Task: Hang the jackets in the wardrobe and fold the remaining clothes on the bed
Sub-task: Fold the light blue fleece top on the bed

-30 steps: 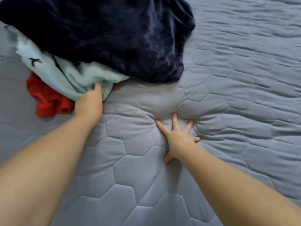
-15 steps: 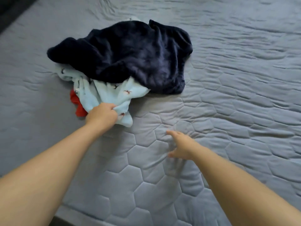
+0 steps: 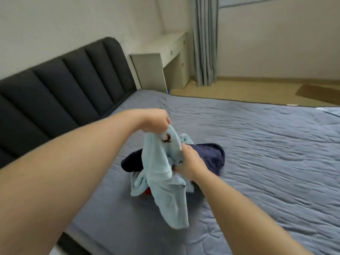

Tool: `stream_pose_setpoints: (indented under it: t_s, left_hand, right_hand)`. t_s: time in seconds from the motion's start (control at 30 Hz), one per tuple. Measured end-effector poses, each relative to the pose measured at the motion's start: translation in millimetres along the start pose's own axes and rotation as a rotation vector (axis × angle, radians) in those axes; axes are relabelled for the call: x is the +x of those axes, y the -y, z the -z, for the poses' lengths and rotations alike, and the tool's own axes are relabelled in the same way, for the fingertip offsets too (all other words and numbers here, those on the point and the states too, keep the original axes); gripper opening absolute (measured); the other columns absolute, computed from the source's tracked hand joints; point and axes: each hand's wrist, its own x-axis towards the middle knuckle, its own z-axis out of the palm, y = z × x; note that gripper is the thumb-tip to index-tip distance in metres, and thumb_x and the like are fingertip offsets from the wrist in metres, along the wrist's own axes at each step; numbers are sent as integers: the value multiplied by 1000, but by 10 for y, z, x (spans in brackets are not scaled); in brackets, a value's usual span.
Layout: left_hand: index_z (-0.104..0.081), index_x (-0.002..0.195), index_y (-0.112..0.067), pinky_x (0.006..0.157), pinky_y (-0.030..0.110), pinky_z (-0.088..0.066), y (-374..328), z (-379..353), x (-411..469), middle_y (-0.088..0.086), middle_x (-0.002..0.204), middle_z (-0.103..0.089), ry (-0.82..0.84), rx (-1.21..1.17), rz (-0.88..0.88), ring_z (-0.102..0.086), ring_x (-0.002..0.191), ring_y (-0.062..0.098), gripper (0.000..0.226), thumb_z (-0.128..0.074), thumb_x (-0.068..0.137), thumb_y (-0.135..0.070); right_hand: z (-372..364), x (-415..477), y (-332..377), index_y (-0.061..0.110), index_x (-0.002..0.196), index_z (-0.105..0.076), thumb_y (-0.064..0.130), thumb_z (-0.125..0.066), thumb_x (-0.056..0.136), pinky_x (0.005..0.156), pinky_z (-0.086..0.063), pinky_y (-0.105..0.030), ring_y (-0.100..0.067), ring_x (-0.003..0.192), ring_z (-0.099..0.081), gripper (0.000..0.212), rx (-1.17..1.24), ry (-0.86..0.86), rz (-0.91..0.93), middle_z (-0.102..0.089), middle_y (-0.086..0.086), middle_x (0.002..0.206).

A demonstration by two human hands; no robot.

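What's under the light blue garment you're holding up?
A sliver of red cloth shows beneath the light blue garment, and a navy garment lies behind it. The blue fabric covers the rest of the red piece, so its type cannot be told.

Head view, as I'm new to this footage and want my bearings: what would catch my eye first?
The light blue garment held up at the centre stands out: the left hand grips its top and the right hand grips it lower down. Behind it a dark navy garment lies heaped on the grey-blue quilted bed. The black padded headboard fills the left.
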Motion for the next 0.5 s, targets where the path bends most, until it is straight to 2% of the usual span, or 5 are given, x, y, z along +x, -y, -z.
stream_pose_setpoints:
  t_s: [0.13,0.2,0.3,0.4,0.5]
  left_hand:
    - [-57,66,-26,69,38,-51,-238,1078,-725,4,81,-64,-259,19,-21,-60,83,30,26,-45,79,-7]
    - [-51,61,-25,64,34,-43,-330,1457,-1102,0,71,-57,-361,50,-31,-55,77,26,19,-49,80,-24]
    - [-47,82,-30,62,33,-40,-454,1778,-1661,-6,79,-55,-365,91,-28,-54,77,16,38,-54,67,-65]
    - [-40,109,-32,78,35,-48,-635,1861,-2111,-11,99,-55,-356,85,25,-54,90,15,68,-67,58,-69]
    - [-53,87,-19,65,31,-51,-1037,1785,-2370,3,89,-63,-564,-156,10,-61,77,23,24,-62,80,-41]
  right_hand:
    - [922,-189,633,21,122,-52,16,-54,77,84,-50,-40,-30,101,-58,46,271,-108,2,-64,-7,111]
    - [1444,-306,890,15,115,-53,11,-54,81,75,-46,-32,-24,93,-56,35,358,-211,52,-62,-5,104]
    - [2198,-573,1244,11,101,-52,9,-53,86,60,-36,-26,-16,78,-50,15,397,-327,145,-57,1,87]
    - [2837,-947,1640,18,81,-44,9,-51,88,53,-33,-23,-9,67,-46,13,421,-413,238,-50,4,76]
    - [3348,-1393,1967,21,78,-43,8,-50,88,62,-40,-29,-13,71,-48,17,465,-483,334,-50,4,76]
